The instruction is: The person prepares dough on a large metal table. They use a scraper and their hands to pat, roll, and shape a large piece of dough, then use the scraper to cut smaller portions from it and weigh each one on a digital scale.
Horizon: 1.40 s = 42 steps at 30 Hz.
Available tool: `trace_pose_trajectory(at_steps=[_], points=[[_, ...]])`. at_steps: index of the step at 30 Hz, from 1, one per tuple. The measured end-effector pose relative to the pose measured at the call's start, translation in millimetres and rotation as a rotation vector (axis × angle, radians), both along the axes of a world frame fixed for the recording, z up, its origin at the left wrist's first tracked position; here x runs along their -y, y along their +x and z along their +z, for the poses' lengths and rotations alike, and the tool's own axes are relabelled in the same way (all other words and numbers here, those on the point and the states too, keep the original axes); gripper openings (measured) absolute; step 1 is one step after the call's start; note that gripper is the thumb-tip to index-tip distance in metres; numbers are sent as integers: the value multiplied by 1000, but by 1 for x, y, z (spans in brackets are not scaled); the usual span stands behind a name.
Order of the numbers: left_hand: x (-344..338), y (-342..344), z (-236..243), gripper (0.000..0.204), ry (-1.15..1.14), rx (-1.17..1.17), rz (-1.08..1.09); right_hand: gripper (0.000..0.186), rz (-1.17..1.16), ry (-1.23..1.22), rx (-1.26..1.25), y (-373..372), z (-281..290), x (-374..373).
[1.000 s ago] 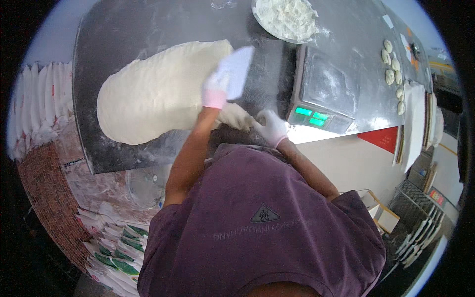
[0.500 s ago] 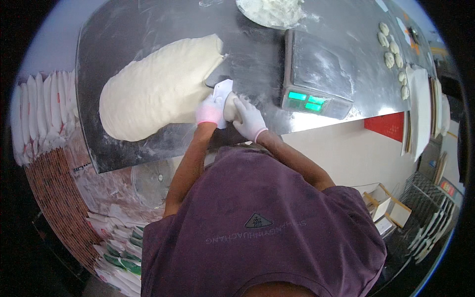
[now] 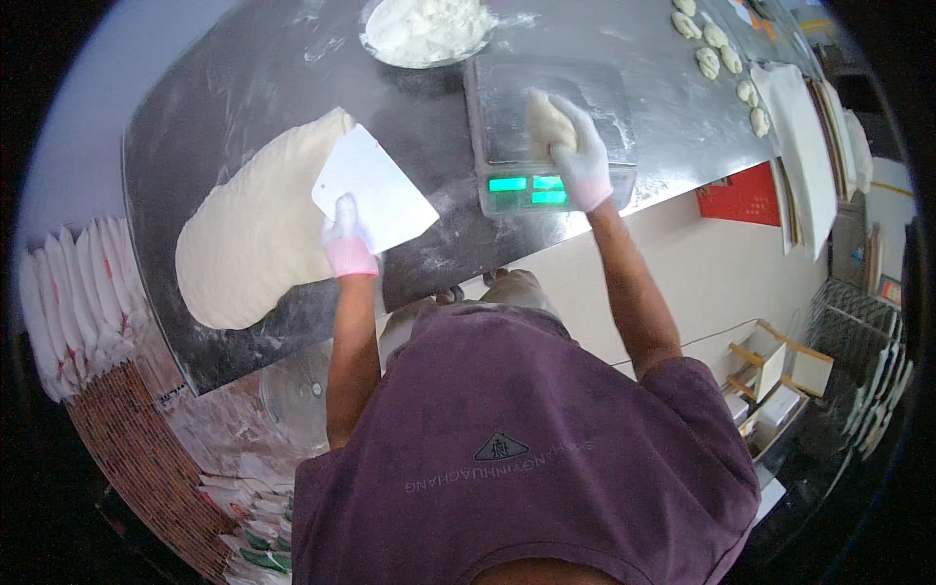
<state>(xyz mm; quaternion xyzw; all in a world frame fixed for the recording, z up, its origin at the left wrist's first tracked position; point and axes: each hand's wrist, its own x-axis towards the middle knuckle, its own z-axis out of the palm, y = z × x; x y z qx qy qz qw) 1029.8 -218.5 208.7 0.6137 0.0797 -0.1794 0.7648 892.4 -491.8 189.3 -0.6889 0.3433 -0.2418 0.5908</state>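
A large slab of pale dough [image 3: 249, 219] lies on the left of the dark, floury table. Beside its right end my left hand [image 3: 348, 239], in a white glove with a pink cuff, grips a white dough scraper [image 3: 378, 190], held flat side up and covering part of the slab's edge. My right hand [image 3: 585, 154], gloved too, holds a piece of dough [image 3: 549, 124] over the black platform of a digital scale [image 3: 487, 161] with green lit displays. Whether that piece touches the platform I cannot tell.
A round dish of flour [image 3: 426, 31] stands at the far side of the table [image 3: 292, 73]. Several small dough pieces [image 3: 708, 63] lie at the far right, near a white cloth [image 3: 795, 146] and boards. White sacks [image 3: 88, 292] are stacked left of the table.
My right hand has moved from beside the slab to over the scale, carrying a dough piece. The scraper has turned flat in my left hand. The whole view has shifted.
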Motion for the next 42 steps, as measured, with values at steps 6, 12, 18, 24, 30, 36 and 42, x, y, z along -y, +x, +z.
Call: trace_pose_trajectory(at_steps=[6,12,18,24,30,36,42], points=[[12,-28,-2,42,142,-40,-71,59,370,-1149,-277,23,-6,18],[2,-26,-16,36,221,19,-99,53,100,-735,-12,-14,-22,30],[-13,-13,-20,35,457,106,-314,42,-328,-153,76,-120,-42,-27],[-2,3,-20,35,551,321,-622,40,-516,413,51,-158,-71,-89],[41,3,21,32,569,526,-725,39,-313,508,116,-132,-71,-80],[97,-10,49,29,741,1010,-1017,35,-104,417,101,-99,-50,-47],[163,-24,63,36,1069,1005,-1218,34,-55,551,127,-93,-42,-29]])
